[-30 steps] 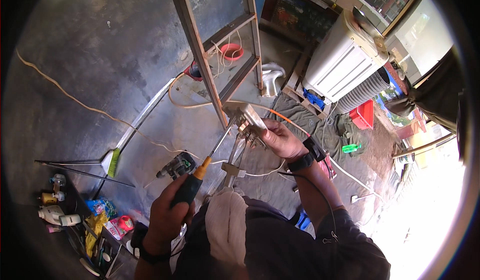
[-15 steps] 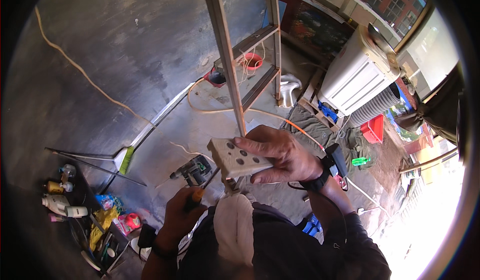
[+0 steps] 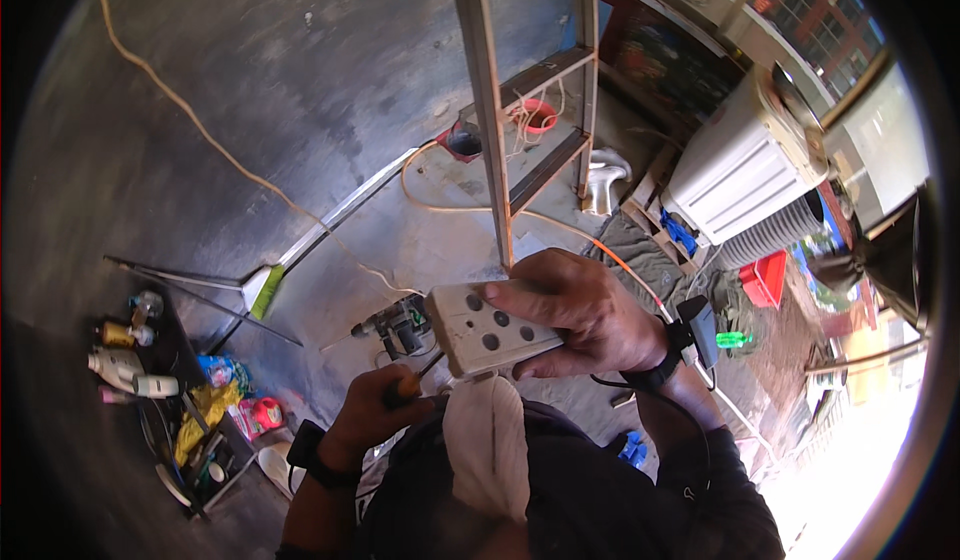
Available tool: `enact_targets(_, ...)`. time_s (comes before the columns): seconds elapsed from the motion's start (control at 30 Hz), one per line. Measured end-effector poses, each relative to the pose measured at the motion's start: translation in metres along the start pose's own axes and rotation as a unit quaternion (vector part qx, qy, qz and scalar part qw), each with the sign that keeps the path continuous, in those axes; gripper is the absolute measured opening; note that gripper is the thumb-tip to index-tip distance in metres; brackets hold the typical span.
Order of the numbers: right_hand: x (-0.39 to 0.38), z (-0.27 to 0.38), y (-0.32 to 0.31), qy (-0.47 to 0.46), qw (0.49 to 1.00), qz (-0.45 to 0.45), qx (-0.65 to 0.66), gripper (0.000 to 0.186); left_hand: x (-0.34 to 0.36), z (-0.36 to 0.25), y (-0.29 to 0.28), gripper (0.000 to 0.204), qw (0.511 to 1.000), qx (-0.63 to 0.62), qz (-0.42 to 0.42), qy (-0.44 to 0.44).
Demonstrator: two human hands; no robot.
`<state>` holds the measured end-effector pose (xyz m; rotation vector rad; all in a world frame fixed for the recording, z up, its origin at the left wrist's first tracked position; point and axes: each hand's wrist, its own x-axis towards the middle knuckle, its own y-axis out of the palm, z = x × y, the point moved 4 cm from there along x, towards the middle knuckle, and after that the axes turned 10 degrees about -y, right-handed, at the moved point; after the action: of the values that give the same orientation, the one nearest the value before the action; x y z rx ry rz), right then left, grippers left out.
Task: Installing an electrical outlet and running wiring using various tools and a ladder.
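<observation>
My right hand grips a pale, off-white rectangular block with several dark round holes in its upward face. The thumb and fingers close on its right end. My left hand is wrapped round the orange-yellow handle of a screwdriver. Its thin metal shaft points up toward the block's lower left corner. Whether the tip touches the block cannot be made out, as it disappears at the block's edge. A whitish cloth hangs down the front of my dark clothing, just below the block.
Beyond the block a power drill lies on the floor. A metal ladder stands ahead, with a hose running behind it. A broom and a crate of bottles are at left. A white appliance and red basket are at right.
The whole view has shifted, so the surroundings sit farther right and slightly lower. The block is turned, showing more of its holed face. Both hands keep their hold.
</observation>
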<state>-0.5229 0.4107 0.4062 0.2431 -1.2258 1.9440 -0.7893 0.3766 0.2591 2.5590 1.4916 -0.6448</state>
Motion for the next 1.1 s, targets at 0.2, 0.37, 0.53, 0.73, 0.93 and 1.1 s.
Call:
enact_targets(0.2,-0.025,-0.03,-0.003,0.045,0.998,0.001,0.037,0.072,0.009,-0.013,0.025,0.029,0.977,0.11,-0.159,0.088)
enact_targets(0.37,-0.04,-0.047,0.013,0.093,0.995,-0.021,0.041,0.074,-0.011,-0.016,0.025,0.034,0.94,0.16,-0.282,0.108)
enact_targets(0.53,-0.045,-0.089,0.027,0.132,0.988,-0.029,0.082,0.083,-0.049,0.028,0.022,0.038,0.976,0.096,-0.192,-0.044)
enact_targets(0.73,-0.001,-0.11,0.084,0.2,0.95,0.018,0.24,0.08,-0.122,0.188,-0.008,0.036,0.858,-0.184,-0.403,-0.261)
enact_targets(0.93,0.025,-0.139,0.169,0.295,0.907,-0.015,0.299,0.076,-0.198,0.313,-0.101,0.025,0.575,-0.488,-0.612,-0.239)
enact_targets(1.1,0.053,-0.15,0.242,0.372,0.872,0.035,0.316,0.07,-0.242,0.382,-0.199,0.026,0.487,-0.48,-0.669,-0.292)
